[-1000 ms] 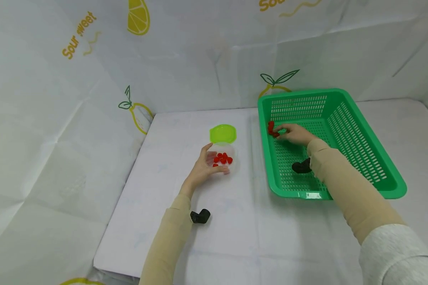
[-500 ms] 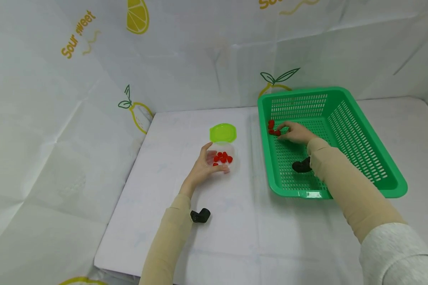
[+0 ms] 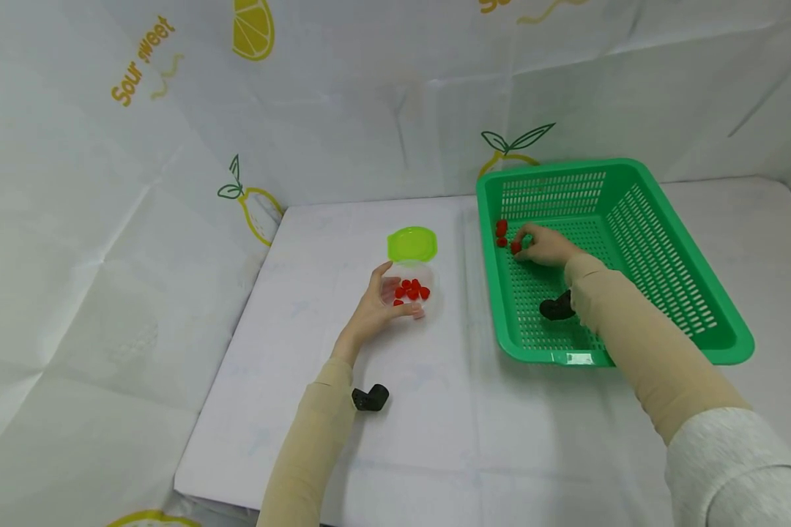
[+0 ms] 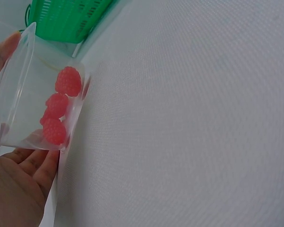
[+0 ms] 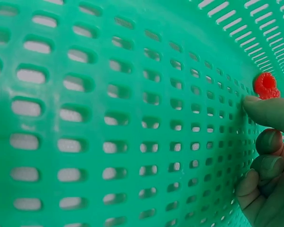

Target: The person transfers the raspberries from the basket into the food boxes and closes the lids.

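My left hand (image 3: 373,304) is curled round a clear plastic container (image 4: 19,94) that stands on the white table. Several red raspberries (image 3: 413,294) lie at its bottom. Inside a green basket (image 3: 567,359), my right hand (image 3: 543,247) pinches one raspberry (image 3: 516,247) between thumb and forefinger, near the left wall. Just beyond the fingertips, several more raspberries (image 3: 502,228) lie along that wall. In the right wrist view a hollow raspberry (image 5: 266,85) shows past the thumb, while the pinched one is hidden by the fingers.
A bright green lid (image 3: 411,244) lies flat right behind the container. The basket has slotted, raised walls round the right hand. A white cloth (image 3: 395,139) with lemon prints hangs behind the table (image 3: 422,424) and along its left side.
The pinched raspberry has shifted slightly right, away from the others by the basket wall, together with my right fingers. My left hand and the container have stayed put.
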A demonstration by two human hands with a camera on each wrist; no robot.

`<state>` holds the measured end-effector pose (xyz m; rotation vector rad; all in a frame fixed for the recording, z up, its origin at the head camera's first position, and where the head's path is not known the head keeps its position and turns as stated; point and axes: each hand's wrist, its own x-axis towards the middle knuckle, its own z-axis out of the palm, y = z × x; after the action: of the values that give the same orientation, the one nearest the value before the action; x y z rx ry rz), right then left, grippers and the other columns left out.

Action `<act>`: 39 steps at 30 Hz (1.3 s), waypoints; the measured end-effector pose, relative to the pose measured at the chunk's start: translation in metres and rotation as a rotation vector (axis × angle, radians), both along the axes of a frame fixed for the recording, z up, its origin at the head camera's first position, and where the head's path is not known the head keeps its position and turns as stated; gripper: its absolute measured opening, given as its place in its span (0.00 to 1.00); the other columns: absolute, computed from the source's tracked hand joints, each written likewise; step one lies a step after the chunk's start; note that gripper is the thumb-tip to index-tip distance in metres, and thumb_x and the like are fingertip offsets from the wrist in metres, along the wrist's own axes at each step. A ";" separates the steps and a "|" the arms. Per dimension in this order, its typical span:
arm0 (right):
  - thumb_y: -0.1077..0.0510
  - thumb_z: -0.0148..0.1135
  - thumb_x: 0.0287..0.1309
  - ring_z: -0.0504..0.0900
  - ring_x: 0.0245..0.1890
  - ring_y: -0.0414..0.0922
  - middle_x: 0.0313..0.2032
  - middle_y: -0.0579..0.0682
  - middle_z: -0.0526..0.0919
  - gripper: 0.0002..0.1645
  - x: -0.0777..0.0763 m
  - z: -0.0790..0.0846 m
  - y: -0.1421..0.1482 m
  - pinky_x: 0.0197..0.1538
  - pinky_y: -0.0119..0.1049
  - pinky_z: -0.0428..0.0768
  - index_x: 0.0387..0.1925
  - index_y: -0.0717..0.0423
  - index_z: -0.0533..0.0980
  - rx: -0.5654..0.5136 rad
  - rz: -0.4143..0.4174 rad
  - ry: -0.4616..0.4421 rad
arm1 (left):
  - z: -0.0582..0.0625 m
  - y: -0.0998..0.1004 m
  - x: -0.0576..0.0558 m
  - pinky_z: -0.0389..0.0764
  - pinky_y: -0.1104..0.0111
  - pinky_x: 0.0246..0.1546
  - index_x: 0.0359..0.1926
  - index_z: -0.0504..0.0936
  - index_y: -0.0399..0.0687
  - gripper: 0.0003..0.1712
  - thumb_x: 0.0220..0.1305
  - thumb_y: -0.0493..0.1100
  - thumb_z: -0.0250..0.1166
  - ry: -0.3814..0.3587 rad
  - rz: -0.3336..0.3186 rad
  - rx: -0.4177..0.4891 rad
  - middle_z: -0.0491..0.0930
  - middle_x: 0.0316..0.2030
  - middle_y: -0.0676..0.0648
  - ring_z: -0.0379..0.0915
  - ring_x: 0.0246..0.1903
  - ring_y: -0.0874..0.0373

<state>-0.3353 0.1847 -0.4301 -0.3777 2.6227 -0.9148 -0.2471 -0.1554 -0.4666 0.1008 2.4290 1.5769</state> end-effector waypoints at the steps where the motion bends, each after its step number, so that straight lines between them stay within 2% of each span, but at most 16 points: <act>1: 0.57 0.56 0.62 0.66 0.37 0.53 0.49 0.66 0.70 0.20 0.000 0.000 0.000 0.40 0.46 0.67 0.51 0.63 0.66 0.002 0.003 -0.001 | 0.001 0.000 0.000 0.62 0.55 0.67 0.69 0.46 0.69 0.56 0.46 0.56 0.73 -0.001 -0.004 0.002 0.63 0.63 0.51 0.59 0.65 0.53; 3: 0.56 0.56 0.62 0.66 0.37 0.53 0.50 0.66 0.70 0.20 0.000 0.000 0.000 0.40 0.46 0.68 0.51 0.63 0.66 0.007 0.005 -0.004 | 0.002 0.000 0.000 0.62 0.55 0.67 0.70 0.45 0.67 0.56 0.47 0.55 0.73 -0.008 -0.013 0.003 0.62 0.64 0.50 0.58 0.66 0.53; 4: 0.55 0.56 0.62 0.66 0.37 0.54 0.50 0.66 0.70 0.21 0.000 0.000 0.000 0.40 0.46 0.68 0.51 0.63 0.65 0.009 0.004 -0.006 | 0.007 0.001 0.002 0.61 0.55 0.67 0.70 0.44 0.64 0.57 0.48 0.53 0.72 -0.010 -0.019 0.004 0.62 0.65 0.48 0.58 0.66 0.52; 9: 0.55 0.56 0.62 0.67 0.39 0.55 0.50 0.67 0.71 0.22 -0.001 0.000 0.001 0.42 0.49 0.69 0.52 0.64 0.65 0.032 0.006 0.000 | 0.008 0.001 0.003 0.61 0.55 0.67 0.70 0.45 0.65 0.56 0.47 0.54 0.73 -0.001 -0.015 0.005 0.62 0.65 0.48 0.58 0.66 0.52; 11: 0.55 0.55 0.62 0.68 0.41 0.56 0.51 0.67 0.71 0.22 -0.002 -0.001 0.001 0.44 0.50 0.69 0.52 0.64 0.65 0.046 0.007 0.004 | 0.003 0.001 0.000 0.62 0.55 0.67 0.69 0.47 0.68 0.56 0.46 0.56 0.73 0.008 -0.005 0.009 0.64 0.63 0.51 0.59 0.65 0.53; 25: 0.55 0.55 0.63 0.69 0.41 0.56 0.52 0.69 0.71 0.23 0.000 0.001 0.002 0.45 0.51 0.70 0.54 0.64 0.66 0.073 0.034 0.021 | 0.000 0.003 -0.001 0.64 0.55 0.66 0.68 0.47 0.70 0.55 0.45 0.55 0.73 0.015 0.002 0.016 0.64 0.62 0.52 0.60 0.64 0.54; 34: 0.54 0.55 0.63 0.70 0.50 0.60 0.58 0.68 0.68 0.23 -0.001 0.005 0.004 0.50 0.56 0.71 0.55 0.62 0.68 0.058 0.052 0.005 | -0.002 0.001 0.000 0.63 0.55 0.67 0.68 0.47 0.70 0.54 0.46 0.55 0.73 0.006 0.002 0.015 0.64 0.63 0.52 0.59 0.65 0.54; 39: 0.53 0.54 0.63 0.69 0.55 0.65 0.60 0.69 0.65 0.24 -0.001 0.011 0.009 0.52 0.59 0.71 0.57 0.61 0.67 0.063 0.073 -0.006 | 0.005 0.001 0.002 0.62 0.57 0.67 0.69 0.47 0.69 0.55 0.47 0.54 0.73 -0.027 0.002 0.012 0.63 0.63 0.52 0.58 0.66 0.54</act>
<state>-0.3367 0.1935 -0.4189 -0.4506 2.6070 -0.8067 -0.2449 -0.1540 -0.4620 0.0790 2.4002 1.5834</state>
